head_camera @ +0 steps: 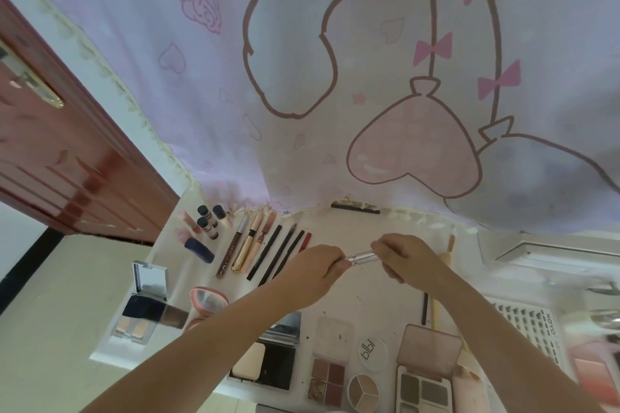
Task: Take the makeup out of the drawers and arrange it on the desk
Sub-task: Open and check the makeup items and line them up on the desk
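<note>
Holding a silver tube [360, 257] above the desk [369, 292], the left hand [315, 270] and right hand [401, 256] each pinch one end with curled fingers, probably to check it before laying it beside the row of pencils [278, 253].

Probably a bedroom at home: a cartoon curtain [335, 77], a wooden door [60, 161], makeup [268, 245] laid on a white desk [369, 295].

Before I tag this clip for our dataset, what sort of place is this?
Probably a bedroom or dorm corner with a white makeup desk. A pink cartoon curtain hangs behind it, a red-brown door stands at left, and eyeshadow palettes and a row of pencils lie on the desk.
</note>
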The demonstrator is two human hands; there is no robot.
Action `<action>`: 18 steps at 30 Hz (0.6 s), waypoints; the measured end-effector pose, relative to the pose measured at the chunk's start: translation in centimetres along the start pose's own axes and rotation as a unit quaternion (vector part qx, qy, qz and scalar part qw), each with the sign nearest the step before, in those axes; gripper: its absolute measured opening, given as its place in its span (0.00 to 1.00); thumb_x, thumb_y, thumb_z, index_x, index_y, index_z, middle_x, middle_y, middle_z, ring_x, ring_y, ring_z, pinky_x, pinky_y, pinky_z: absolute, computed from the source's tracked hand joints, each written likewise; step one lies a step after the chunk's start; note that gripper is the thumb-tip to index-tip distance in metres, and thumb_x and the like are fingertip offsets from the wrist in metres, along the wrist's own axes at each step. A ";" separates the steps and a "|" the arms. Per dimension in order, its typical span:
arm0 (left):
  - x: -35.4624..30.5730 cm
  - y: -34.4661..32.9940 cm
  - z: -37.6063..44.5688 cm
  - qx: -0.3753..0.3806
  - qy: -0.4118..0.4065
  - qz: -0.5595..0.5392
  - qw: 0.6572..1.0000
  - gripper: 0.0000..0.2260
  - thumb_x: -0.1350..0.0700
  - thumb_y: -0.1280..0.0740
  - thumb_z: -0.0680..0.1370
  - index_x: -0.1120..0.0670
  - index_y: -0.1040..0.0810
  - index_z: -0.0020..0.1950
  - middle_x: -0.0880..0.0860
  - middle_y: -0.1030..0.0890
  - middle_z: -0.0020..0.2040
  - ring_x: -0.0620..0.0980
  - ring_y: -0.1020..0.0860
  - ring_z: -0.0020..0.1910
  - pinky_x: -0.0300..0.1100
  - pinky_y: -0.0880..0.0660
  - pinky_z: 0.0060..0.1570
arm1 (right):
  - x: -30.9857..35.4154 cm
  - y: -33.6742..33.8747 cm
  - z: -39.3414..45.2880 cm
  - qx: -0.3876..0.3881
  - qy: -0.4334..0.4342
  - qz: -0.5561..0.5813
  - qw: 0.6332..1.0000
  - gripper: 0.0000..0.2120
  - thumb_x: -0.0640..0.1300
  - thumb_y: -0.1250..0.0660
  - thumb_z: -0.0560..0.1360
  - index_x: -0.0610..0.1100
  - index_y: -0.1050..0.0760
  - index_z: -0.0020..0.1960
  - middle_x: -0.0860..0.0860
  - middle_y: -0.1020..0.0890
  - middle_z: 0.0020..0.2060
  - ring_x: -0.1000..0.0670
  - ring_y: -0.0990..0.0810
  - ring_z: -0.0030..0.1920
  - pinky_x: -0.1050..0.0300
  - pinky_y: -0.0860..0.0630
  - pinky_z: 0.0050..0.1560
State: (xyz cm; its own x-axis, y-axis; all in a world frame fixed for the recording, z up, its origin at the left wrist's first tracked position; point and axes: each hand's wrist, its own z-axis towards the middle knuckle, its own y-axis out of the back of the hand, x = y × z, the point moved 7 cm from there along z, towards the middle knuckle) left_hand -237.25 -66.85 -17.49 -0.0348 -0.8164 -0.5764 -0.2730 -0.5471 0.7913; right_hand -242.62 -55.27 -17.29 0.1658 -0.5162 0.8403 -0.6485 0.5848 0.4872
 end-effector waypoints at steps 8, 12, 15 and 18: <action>1.3 -0.4 -0.2 0.009 0.028 -0.025 0.999 0.10 0.52 0.47 0.82 0.53 0.33 0.43 0.45 0.35 0.31 0.40 0.37 0.29 0.31 0.38 0.29 | -0.4 -1.5 0.8 0.049 -0.027 0.096 0.994 0.08 0.42 0.42 0.79 0.51 0.29 0.43 0.56 0.22 0.32 0.59 0.25 0.27 0.67 0.28 0.30; 2.2 -1.1 -0.2 0.020 0.047 -0.038 0.998 0.13 0.52 0.47 0.82 0.51 0.34 0.38 0.45 0.36 0.30 0.41 0.38 0.29 0.31 0.38 0.28 | -0.9 -1.8 1.5 0.039 -0.014 0.053 0.998 0.13 0.35 0.40 0.77 0.52 0.29 0.39 0.56 0.25 0.28 0.61 0.27 0.26 0.71 0.29 0.31; 2.9 -1.3 -0.1 0.022 0.066 -0.053 0.996 0.16 0.51 0.45 0.81 0.46 0.39 0.33 0.45 0.36 0.29 0.40 0.38 0.28 0.27 0.35 0.30 | -1.0 -2.4 1.9 0.067 -0.001 0.098 0.993 0.16 0.32 0.38 0.75 0.55 0.28 0.47 0.54 0.24 0.42 0.58 0.23 0.40 0.67 0.24 0.40; 3.5 -1.5 0.0 0.027 0.080 -0.050 0.995 0.16 0.52 0.43 0.80 0.46 0.39 0.33 0.45 0.36 0.30 0.40 0.38 0.28 0.25 0.34 0.32 | -1.6 -2.8 2.5 0.068 -0.045 0.112 0.990 0.09 0.39 0.40 0.78 0.53 0.28 0.45 0.56 0.22 0.34 0.61 0.24 0.28 0.67 0.27 0.32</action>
State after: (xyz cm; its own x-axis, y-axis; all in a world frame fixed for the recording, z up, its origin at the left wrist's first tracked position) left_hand -236.95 -68.88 -20.73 0.1474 -0.7795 -0.6088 -0.3179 -0.6202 0.7171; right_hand -242.91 -57.63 -20.64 -0.0555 -0.4400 0.8963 -0.7572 0.6036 0.2495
